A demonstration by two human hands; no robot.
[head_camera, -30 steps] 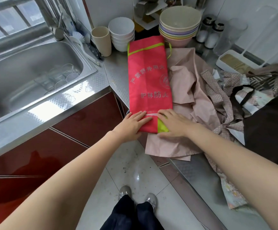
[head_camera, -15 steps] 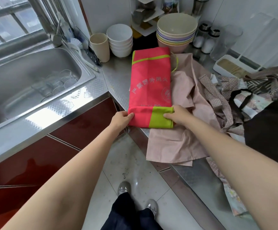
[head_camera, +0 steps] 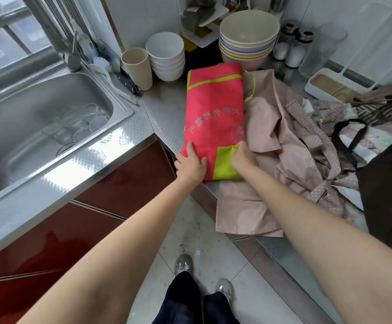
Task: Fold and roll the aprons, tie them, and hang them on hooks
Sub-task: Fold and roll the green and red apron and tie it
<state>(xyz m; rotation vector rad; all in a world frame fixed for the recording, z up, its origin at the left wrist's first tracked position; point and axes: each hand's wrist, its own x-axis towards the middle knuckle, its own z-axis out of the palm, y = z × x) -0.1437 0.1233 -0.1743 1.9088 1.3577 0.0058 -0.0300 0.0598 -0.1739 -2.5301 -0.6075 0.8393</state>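
In sink [head_camera: 38,108], seemingly glasses [head_camera: 78,125].

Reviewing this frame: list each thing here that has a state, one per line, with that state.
red apron: folded into a long strip, near end turned over, not yet rolled up.
left hand: fingers gripping the strip's near left edge.
right hand: fingers curled, gripping the folded near end.
pink apron: crumpled, unfolded, under the red one.
colored bowls: stacked upright.
white bowls: stacked upright.
cup: upright.
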